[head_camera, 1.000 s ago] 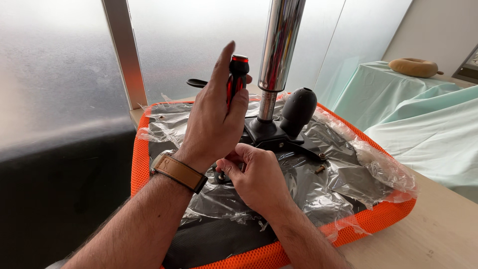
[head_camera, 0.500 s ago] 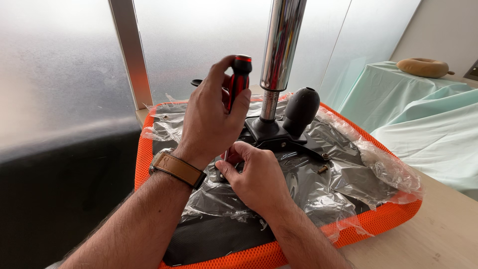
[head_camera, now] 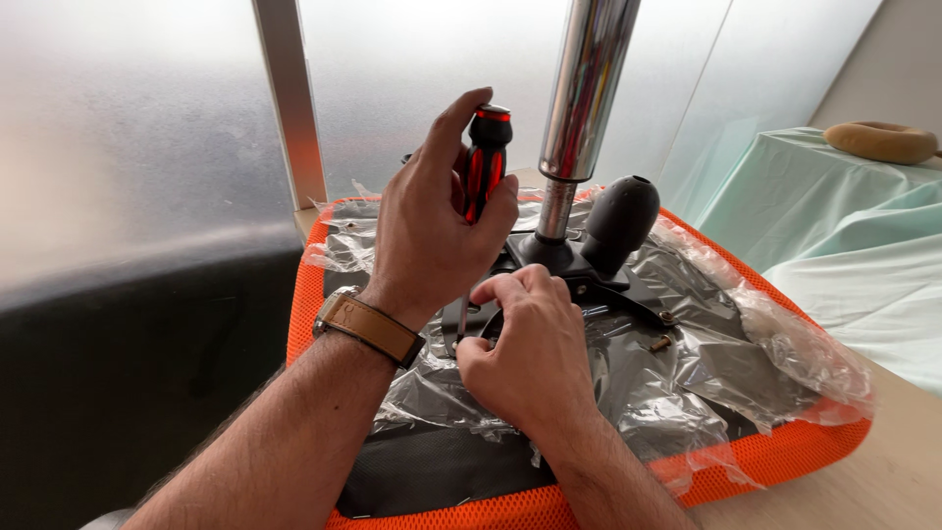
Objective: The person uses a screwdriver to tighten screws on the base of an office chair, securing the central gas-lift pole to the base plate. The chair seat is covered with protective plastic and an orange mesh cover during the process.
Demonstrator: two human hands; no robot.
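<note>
My left hand (head_camera: 432, 231) is wrapped tight around the red-and-black screwdriver (head_camera: 483, 162), held upright over the upturned orange seat (head_camera: 785, 456). My right hand (head_camera: 525, 344) rests low at its tip, fingers pinched; what they pinch I cannot tell. Right of them the chrome column (head_camera: 586, 93) rises from the plastic-wrapped black plate (head_camera: 628, 294).

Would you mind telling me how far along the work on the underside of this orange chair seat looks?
Looks done: the black mechanism plate with its chrome column sits on the orange seat. In hand: the left hand grips a red-and-black screwdriver upright, while the right hand steadies its tip at the plate. Left: a loose bolt lies on the plastic wrap, apparently not yet driven.
</note>
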